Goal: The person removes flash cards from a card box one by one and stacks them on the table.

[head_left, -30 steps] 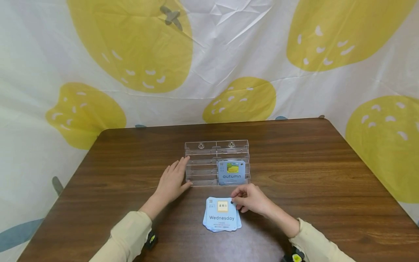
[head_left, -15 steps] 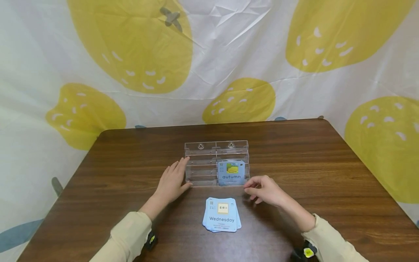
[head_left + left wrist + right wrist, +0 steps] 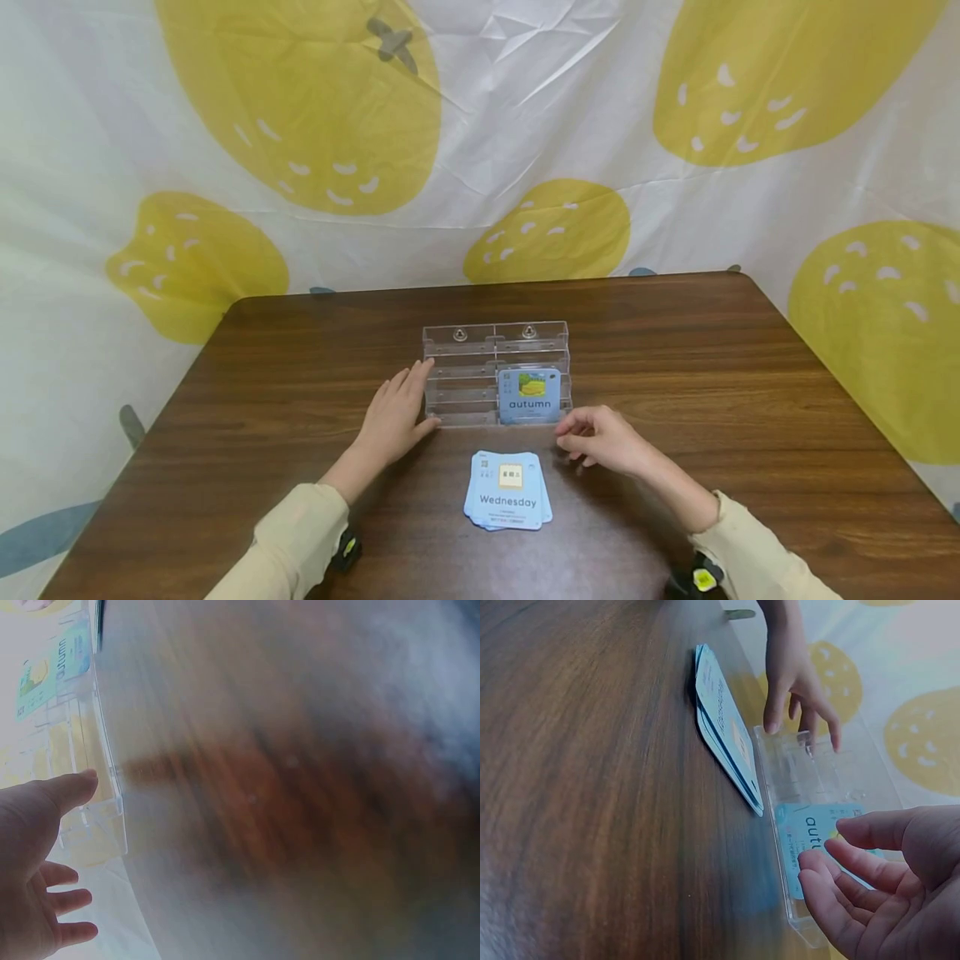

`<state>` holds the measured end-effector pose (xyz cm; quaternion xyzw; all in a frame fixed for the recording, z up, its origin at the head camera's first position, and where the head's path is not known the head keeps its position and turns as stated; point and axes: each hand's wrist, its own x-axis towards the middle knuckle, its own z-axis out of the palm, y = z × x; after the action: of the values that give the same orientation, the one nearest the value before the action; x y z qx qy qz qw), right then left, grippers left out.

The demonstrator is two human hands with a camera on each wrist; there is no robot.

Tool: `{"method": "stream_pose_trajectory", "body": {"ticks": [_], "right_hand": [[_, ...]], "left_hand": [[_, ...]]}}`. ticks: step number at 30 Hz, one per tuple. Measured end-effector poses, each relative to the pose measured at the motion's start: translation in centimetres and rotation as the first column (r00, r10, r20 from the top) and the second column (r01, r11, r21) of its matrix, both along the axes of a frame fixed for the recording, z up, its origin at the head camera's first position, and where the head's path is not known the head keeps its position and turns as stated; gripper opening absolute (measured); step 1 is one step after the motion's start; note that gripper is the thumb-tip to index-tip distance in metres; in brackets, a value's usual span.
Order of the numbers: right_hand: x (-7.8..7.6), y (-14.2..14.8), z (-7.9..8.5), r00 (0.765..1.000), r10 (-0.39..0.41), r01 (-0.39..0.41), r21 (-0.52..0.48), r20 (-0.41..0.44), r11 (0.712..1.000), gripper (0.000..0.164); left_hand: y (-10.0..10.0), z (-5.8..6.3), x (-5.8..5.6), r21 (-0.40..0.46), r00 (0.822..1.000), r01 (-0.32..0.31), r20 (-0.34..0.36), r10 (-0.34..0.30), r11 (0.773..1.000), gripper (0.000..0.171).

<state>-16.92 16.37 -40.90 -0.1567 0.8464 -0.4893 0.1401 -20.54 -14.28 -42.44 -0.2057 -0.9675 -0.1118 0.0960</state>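
Observation:
A clear plastic card rack (image 3: 461, 395) with stepped pockets in two columns stands on the table. My left hand (image 3: 390, 421) steadies its left side with straight, spread fingers, the thumb at the front lower corner. In the rack's lower right pocket is a light blue card reading "autumn" (image 3: 529, 395). A fanned stack of cards (image 3: 507, 496), "Wednesday" on top, lies in front of the rack. My right hand (image 3: 603, 437) hovers by the rack's lower right corner, its fingers loosely bent; the right wrist view shows nothing between thumb and fingers (image 3: 821, 900).
The brown wooden table (image 3: 712, 400) stretches out on both sides of the rack. Behind it hangs a white cloth (image 3: 570, 108) printed with big yellow fruit shapes. The left wrist view is largely blurred tabletop.
From the corner of the card stack, my right hand has moved right and away to the rack's lower right corner, then barely shifted. My left hand has stayed on the rack.

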Motion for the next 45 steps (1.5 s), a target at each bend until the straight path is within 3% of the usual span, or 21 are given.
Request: {"method": "stream_pose_trajectory", "body": {"ticks": [28,35,45], "right_hand": [[-2.7,0.1,2.9,0.988,-0.086,0.092,0.048,-0.125,0.995,0.024],[-3.7,0.2,3.2,0.959,-0.151,0.179,0.096,-0.239,0.979,0.023],[-4.7,0.2,3.5,0.944,-0.144,0.177,0.087,-0.296,0.980,0.025]], "left_hand": [[0.0,-0.1,-0.2,0.008,1.000,-0.005,0.011,0.005,1.000,0.083],[0.0,-0.1,-0.1,0.008,1.000,-0.004,0.017,0.004,1.000,0.083],[0.0,-0.2,-0.1,0.018,1.000,0.001,0.002,-0.001,1.000,0.083]]}}
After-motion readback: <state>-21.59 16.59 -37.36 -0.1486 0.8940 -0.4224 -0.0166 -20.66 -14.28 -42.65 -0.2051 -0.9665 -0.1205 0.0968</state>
